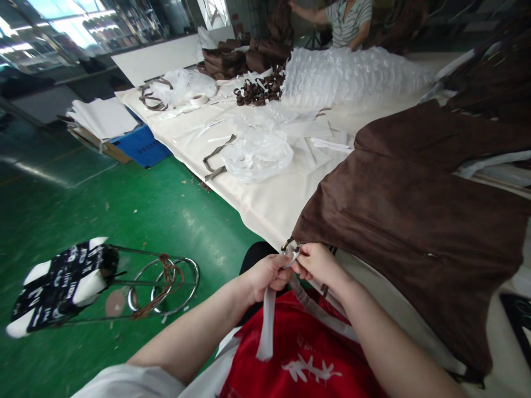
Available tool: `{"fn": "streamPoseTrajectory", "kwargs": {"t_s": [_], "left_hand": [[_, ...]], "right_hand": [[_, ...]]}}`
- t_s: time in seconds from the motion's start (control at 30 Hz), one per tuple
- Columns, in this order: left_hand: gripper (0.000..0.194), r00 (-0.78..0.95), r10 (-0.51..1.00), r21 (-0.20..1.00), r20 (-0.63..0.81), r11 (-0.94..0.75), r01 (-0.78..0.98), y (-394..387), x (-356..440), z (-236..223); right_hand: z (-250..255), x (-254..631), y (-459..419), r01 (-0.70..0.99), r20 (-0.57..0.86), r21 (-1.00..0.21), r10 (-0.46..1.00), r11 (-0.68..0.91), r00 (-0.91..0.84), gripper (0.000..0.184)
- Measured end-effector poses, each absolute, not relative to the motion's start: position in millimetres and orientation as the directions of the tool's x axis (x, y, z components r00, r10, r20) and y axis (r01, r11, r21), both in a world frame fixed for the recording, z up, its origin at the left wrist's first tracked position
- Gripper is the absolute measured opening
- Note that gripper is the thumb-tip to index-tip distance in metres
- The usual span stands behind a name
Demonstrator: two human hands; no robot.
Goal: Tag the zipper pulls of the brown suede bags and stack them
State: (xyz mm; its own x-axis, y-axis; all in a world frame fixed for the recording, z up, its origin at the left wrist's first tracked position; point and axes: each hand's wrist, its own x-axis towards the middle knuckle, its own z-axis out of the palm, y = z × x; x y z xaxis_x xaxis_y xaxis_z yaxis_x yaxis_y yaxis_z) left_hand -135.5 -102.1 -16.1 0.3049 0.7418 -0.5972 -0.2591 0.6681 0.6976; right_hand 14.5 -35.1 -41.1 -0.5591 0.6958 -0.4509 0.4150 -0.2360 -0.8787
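A white strip (267,326) hangs down from my left hand (271,276), whose fingers are closed on it. Right beside it, my right hand (317,262) pinches the same white material near a small metal ring (286,244) at the corner of a brown leather-like bag (398,204). The bag lies flat across the right side of the table, with a zipper running along its face. Another length of pale strip passes below my right hand over a red apron (307,354). My fingertips partly hide where the strip meets the ring.
Clear plastic bags (257,155) and paper pieces lie on the white table (265,204). Behind them are brown rolled straps (259,91) and a pile of plastic wrap (344,77). A stool (66,282) and a blue box (143,145) stand left. A person in stripes (350,22) is at the far side.
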Motion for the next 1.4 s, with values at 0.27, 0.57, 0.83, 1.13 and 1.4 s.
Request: {"fn": "streamPoseTrajectory", "kwargs": {"t_s": [0.27,0.57,0.83,1.13,1.4], "left_hand": [[0.017,0.015,0.984,0.511,-0.180,0.080,0.856,-114,-129,-21],[0.021,0.111,0.966,0.348,-0.233,-0.024,0.937,-118,-126,-30],[0.017,-0.032,0.983,0.700,-0.180,0.151,0.698,-117,-127,-29],[0.029,0.147,0.762,0.745,-0.630,0.647,-0.160,-100,-138,-11],[0.013,0.580,0.502,0.417,-0.642,0.863,-0.286,-90,-157,-3]], "right_hand": [[-31,23,-50,0.289,-0.552,-0.833,0.674,-0.472,-0.490,0.041],[-44,19,-57,0.252,-0.453,-0.891,0.733,-0.377,-0.508,0.028],[-47,11,-70,0.077,-0.452,-0.884,0.800,-0.461,-0.395,0.023],[-49,3,-78,-0.026,-0.453,-0.867,0.808,-0.498,-0.376,0.032],[-51,3,-75,0.071,-0.407,-0.907,0.822,-0.415,-0.399,0.042]]}}
